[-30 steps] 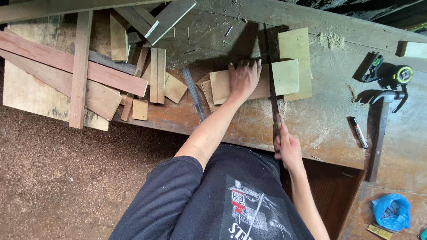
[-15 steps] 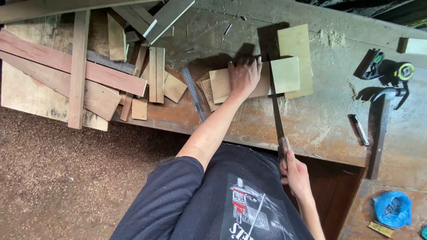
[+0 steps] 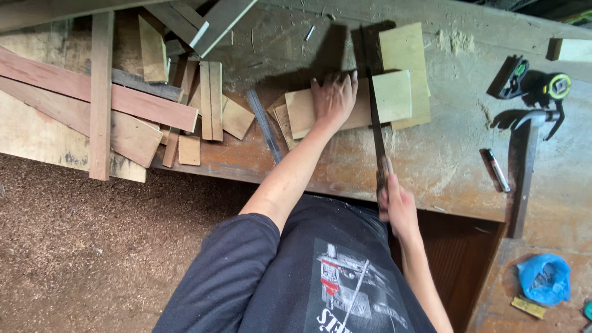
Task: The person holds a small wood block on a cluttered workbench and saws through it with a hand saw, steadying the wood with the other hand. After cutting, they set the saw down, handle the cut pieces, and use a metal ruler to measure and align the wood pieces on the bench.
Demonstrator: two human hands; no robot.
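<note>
Your left hand (image 3: 333, 98) presses a pale tan board (image 3: 345, 108); your right hand (image 3: 398, 206) grips a dark-bladed saw (image 3: 374, 117). Reddish-brown planks (image 3: 92, 92) lie upper left, a crumpled blue bag (image 3: 542, 279) lower right, on the grey-brown, rust-stained workbench (image 3: 444, 154).

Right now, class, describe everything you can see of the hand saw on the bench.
The hand saw has a long, thin, dark blade that looks like metal, seen nearly edge-on, and a handle at the near end. It runs from the bench's front edge away across the top. The right hand grips the handle. The blade crosses a pale flat wooden board, which the left hand presses flat just left of the blade. Its teeth cannot be made out.
</note>
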